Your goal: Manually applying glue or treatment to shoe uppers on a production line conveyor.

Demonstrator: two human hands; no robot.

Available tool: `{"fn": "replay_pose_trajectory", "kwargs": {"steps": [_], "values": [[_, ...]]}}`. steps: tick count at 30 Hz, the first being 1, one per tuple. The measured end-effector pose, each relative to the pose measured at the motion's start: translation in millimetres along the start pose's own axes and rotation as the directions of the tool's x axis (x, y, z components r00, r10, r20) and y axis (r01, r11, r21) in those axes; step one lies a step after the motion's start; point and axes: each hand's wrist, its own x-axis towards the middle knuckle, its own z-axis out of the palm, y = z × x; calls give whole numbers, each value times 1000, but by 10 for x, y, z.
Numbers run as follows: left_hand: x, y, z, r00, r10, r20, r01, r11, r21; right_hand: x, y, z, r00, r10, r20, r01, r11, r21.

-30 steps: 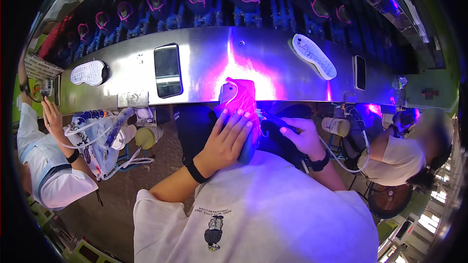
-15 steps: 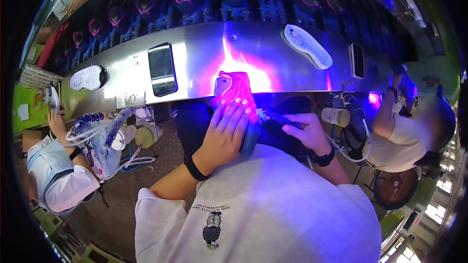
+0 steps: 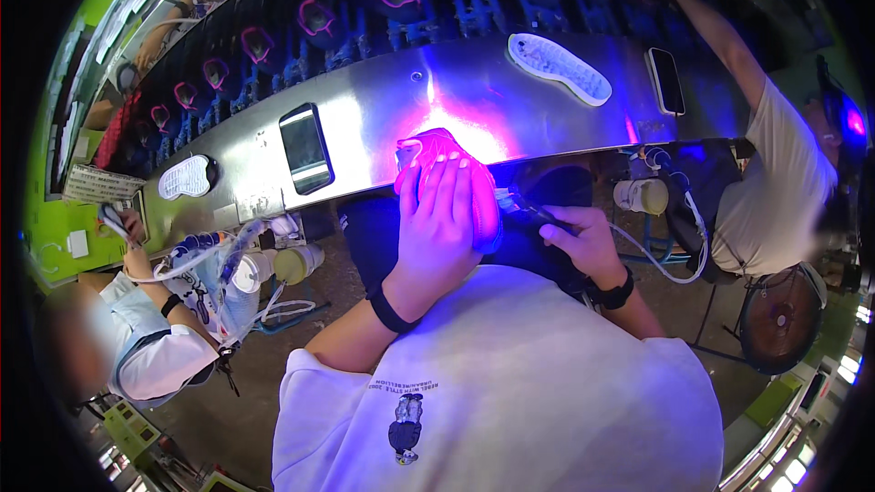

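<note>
A shoe upper (image 3: pixel 488 219) stands on end at the bench's near edge, glowing pink under violet light. My left hand (image 3: pixel 430 235) is spread along it, fingers stretched out and close together, pressing it toward my body. Part of the upper is hidden under that hand. In my right hand (image 3: pixel 585 242) is a brush (image 3: pixel 536 210) with a dark handle, gripped between thumb and fingers. Its tip points left at the side of the upper; whether it touches cannot be made out. A white shoe sole (image 3: pixel 560 69) lies on the bench beyond.
On the metal bench (image 3: pixel 365 141) are a phone (image 3: pixel 306 148), a second phone (image 3: pixel 666 80) and another sole (image 3: pixel 185 178). Behind runs a dark rack (image 3: pixel 456 5) carrying several pink-edged uppers. Co-workers sit on both sides, near pots (image 3: pixel 641 196) with hoses. A fan (image 3: pixel 780 319) stands right.
The upper and my left hand have tilted more upright, and the hand covers more of it. The right co-worker's arm now reaches over the rack. The whole view has turned slightly.
</note>
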Motion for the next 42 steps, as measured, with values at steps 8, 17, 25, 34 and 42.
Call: {"fn": "replay_pose_trajectory", "kwargs": {"steps": [8,17,25,34,42], "values": [[209,101,65,998,-34,-52,32,999,-36,-100,-23,-102,1000,14,-22,-14,1000,-4],[506,91,25,998,-55,-35,57,997,56,-117,-173,-140,994,18,-109,-26,997,-74],[821,-52,108,995,-88,-50,86,996,-36,80,-443,-204,945,-191,-267,106,948,-300],[1064,-402,121,990,-139,-24,132,970,-204,637,-763,-427,940,-333,-78,224,772,-595],[1065,-707,46,970,-194,146,219,960,-177,1080,-369,-246,927,-303,-221,211,909,-361]]}}
